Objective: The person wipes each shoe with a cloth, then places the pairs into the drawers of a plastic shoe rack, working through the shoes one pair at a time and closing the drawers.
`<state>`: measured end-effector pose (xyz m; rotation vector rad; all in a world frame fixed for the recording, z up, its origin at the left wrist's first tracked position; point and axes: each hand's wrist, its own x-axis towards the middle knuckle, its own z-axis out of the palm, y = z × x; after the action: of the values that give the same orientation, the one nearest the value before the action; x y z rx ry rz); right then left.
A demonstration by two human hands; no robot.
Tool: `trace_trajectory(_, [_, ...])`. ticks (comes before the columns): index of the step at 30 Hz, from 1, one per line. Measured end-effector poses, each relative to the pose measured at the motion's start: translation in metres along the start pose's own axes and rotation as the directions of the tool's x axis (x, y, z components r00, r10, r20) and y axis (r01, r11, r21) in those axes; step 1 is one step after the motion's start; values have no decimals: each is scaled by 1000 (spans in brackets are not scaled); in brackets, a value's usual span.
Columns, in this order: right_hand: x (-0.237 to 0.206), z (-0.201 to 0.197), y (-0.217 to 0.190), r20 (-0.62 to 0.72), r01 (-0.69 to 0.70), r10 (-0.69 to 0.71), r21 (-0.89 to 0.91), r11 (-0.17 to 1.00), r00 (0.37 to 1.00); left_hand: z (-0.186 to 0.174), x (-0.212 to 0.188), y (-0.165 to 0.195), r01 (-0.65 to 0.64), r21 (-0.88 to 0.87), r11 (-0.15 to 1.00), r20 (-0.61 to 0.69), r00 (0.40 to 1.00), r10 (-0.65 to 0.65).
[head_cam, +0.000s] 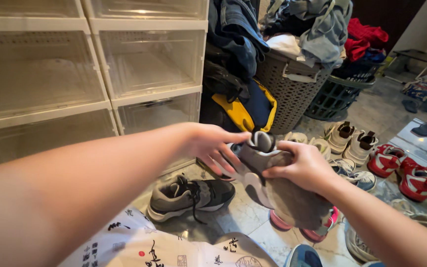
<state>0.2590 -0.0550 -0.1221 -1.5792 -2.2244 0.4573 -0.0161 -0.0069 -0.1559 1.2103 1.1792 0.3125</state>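
I hold a grey sneaker (260,158) with a white sole up in front of me. My left hand (212,145) grips its side near the heel, fingers spread over it. My right hand (303,166) presses a grey cloth (295,202) against the shoe, and the cloth hangs down below that hand. The matching grey sneaker (190,196) with black laces lies on the tiled floor just below and to the left.
Stacked clear plastic shoe boxes (149,64) fill the left. Two laundry baskets (292,94) heaped with clothes stand behind. White sneakers (350,141), red sneakers (406,170) and a pink-soled pair (317,230) lie on the floor at right. My patterned white shorts (139,244) show at the bottom.
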Motion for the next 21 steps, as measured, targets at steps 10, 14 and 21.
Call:
trace_trajectory(10, [0,8,33,48,-41,29,283,958,998,-87,60,-196,485,398,778,-641,754,-142])
trace_trajectory(14, [4,13,32,126,-101,59,353,930,990,-67,68,-236,540,640,547,-585,803,-109])
trace_trajectory(21, [8,24,42,201,-149,45,541,828,979,-64,120,-274,409,108,906,-655,715,-244])
